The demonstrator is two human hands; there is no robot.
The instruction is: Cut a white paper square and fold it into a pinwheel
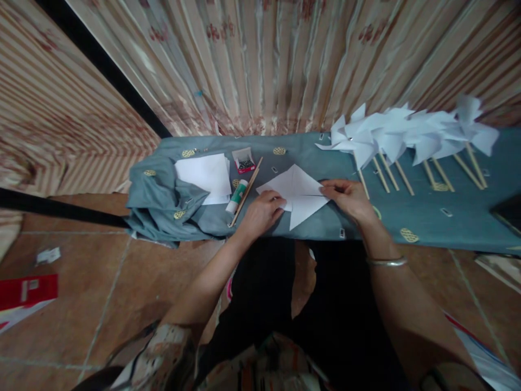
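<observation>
A white paper square (pixel 299 191), cut or creased along its diagonals, lies on the blue-grey cloth-covered table (pixel 427 217) in front of me. My left hand (pixel 262 213) presses on the paper's left corner. My right hand (pixel 348 196) pinches the paper's right corner with thumb and fingers. A silver bangle (pixel 386 262) sits on my right wrist.
Left of the paper lie a wooden stick (pixel 246 191), a glue stick (pixel 236 196), a small box of pins (pixel 243 160) and a stack of white sheets (pixel 205 175). Several finished white paper pinwheels on sticks (pixel 407 138) lie at the right. Curtains hang behind; red packaging (pixel 26 290) lies on the floor.
</observation>
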